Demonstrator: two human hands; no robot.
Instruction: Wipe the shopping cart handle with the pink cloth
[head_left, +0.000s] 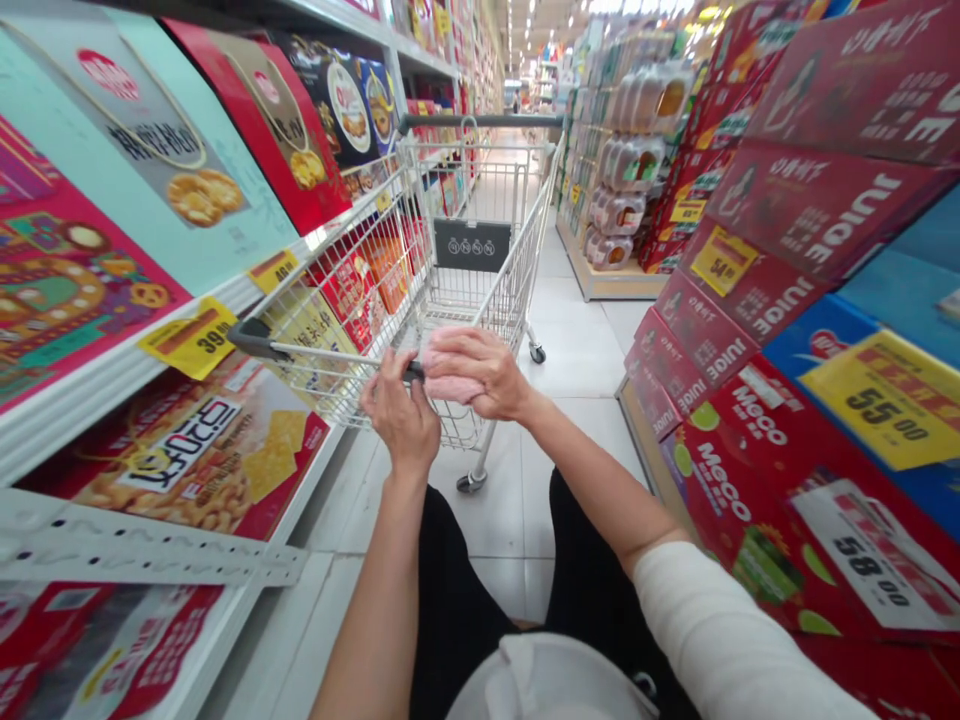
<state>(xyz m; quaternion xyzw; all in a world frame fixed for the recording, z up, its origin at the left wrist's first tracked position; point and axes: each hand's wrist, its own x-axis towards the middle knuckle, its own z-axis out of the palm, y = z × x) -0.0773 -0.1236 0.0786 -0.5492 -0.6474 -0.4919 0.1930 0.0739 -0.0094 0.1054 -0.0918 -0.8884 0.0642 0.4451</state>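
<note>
A wire shopping cart (352, 365) stands in the aisle before me, its basket end toward me and its dark handle bar (487, 121) at the far side. At the cart's near right corner, my right hand (491, 375) presses a folded pink cloth (454, 385) with its fingers over the top. My left hand (403, 410) is just left of it, fingers curled around the dark corner piece (412, 371) of the rim. Another dark corner bumper (259, 337) shows at the near left. Inside the basket hangs a dark sign panel (472, 245).
Shelves (300, 255) with boxed snacks and yellow price tags line the left, close to the cart. Stacked red drink cartons (720, 475) rise on the right. Farther on, a pallet of wrapped bottles (615, 235) stands beside the aisle. White floor tiles (495, 515) lie below.
</note>
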